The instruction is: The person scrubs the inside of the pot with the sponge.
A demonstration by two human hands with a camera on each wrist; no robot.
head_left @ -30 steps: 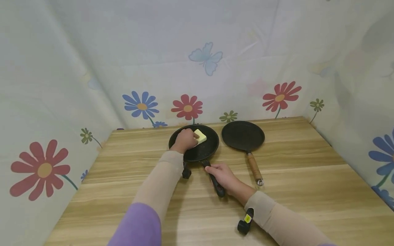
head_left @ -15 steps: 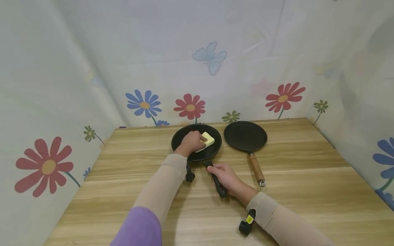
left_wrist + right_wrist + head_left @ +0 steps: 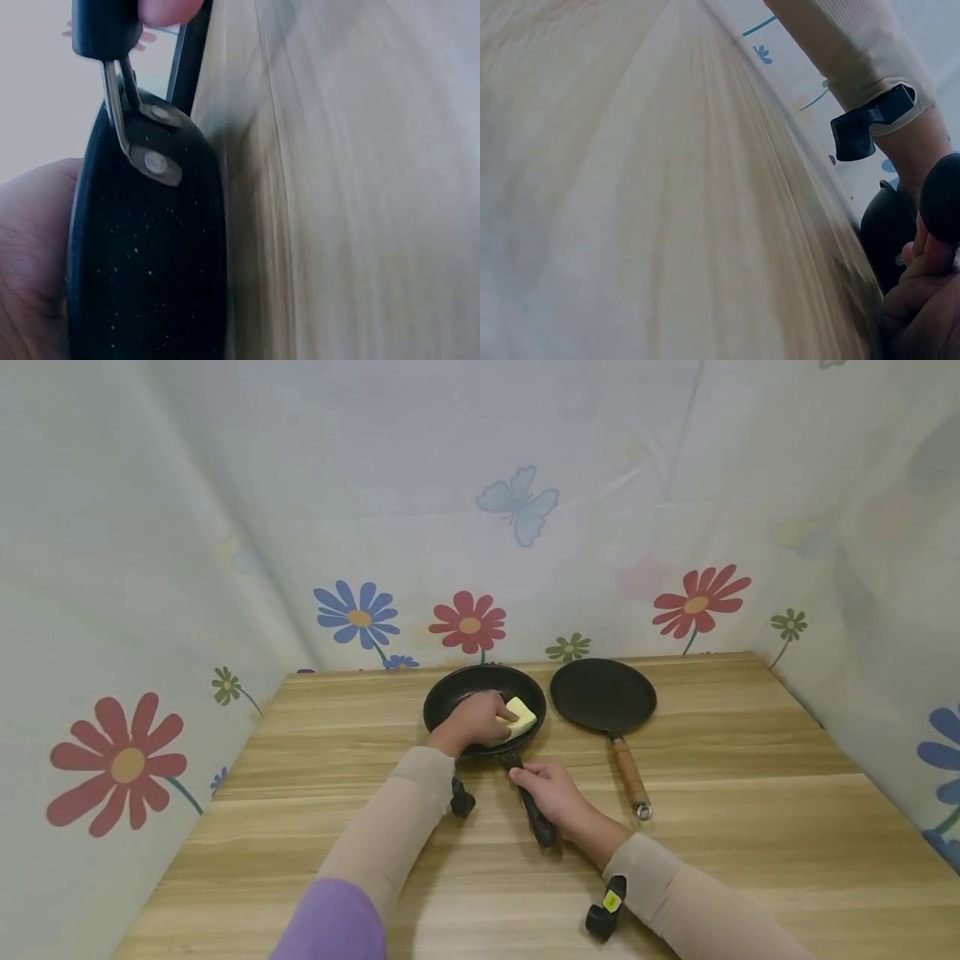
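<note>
In the head view a black frying pan (image 3: 450, 687) stands on the wooden table. Inside it my left hand (image 3: 480, 718) grips a pale yellow sponge (image 3: 521, 718) against the pan's surface, near the handle side. My right hand (image 3: 550, 789) holds the pan's black handle (image 3: 537, 818), thumb along the top. The left wrist view has the pan's outer wall (image 3: 150, 247) close up, its riveted handle bracket (image 3: 156, 163) above, and part of the left hand behind the rim; the sponge is hidden there. In the right wrist view, the curled right hand (image 3: 926, 311) wraps the handle.
Right of the pan lies a flat black griddle pan (image 3: 603, 693) with a wooden handle (image 3: 630, 777), close to the frying pan's rim. Wood-grain table (image 3: 750, 827) extends around both. A flower-patterned cloth (image 3: 405, 527) hangs behind and at the sides.
My left hand has moved the sponge across the pan, to the right and nearer the handle. The right hand keeps its hold on the handle. The head view has shifted slightly.
</note>
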